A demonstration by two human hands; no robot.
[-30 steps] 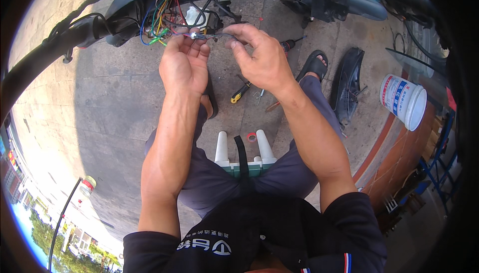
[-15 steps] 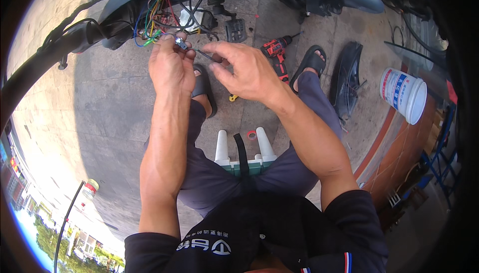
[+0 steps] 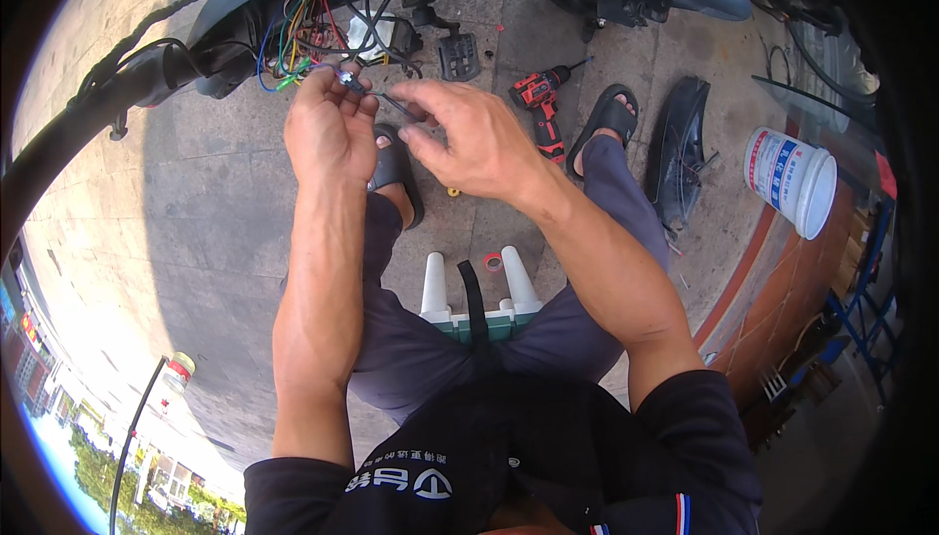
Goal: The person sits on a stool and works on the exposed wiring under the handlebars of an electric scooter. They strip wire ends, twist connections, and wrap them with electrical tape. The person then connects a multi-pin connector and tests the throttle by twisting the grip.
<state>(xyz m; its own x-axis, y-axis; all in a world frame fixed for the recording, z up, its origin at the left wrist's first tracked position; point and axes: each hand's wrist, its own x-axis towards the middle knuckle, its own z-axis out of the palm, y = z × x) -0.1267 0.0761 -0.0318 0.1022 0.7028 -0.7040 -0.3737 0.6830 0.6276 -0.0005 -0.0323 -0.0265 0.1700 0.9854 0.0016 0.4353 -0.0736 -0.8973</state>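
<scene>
Between the fingertips of my left hand (image 3: 331,134) is a small dark wire connector (image 3: 354,84) with a shiny part at one end. Thin coloured wires lead away from it toward a wire bundle (image 3: 318,26) under the dark vehicle frame (image 3: 254,2). My right hand (image 3: 479,134) pinches a thin dark rod-like piece (image 3: 399,108), its tip close to the connector. Whether this piece is a tool or a cable I cannot tell. Green sleeved wire ends (image 3: 290,79) hang beside my left fingers.
A red and black cordless drill (image 3: 540,105) lies on the paving beyond my right hand. Nearby are a pedal (image 3: 457,56), a black curved cover (image 3: 680,149) and a white bucket (image 3: 792,183). A tape roll (image 3: 493,262) lies by a green and white stool (image 3: 484,325).
My left hand has shifted slightly left and turned, showing more of its palm. The right hand stays nearly in place, still pinching the thin dark piece.
</scene>
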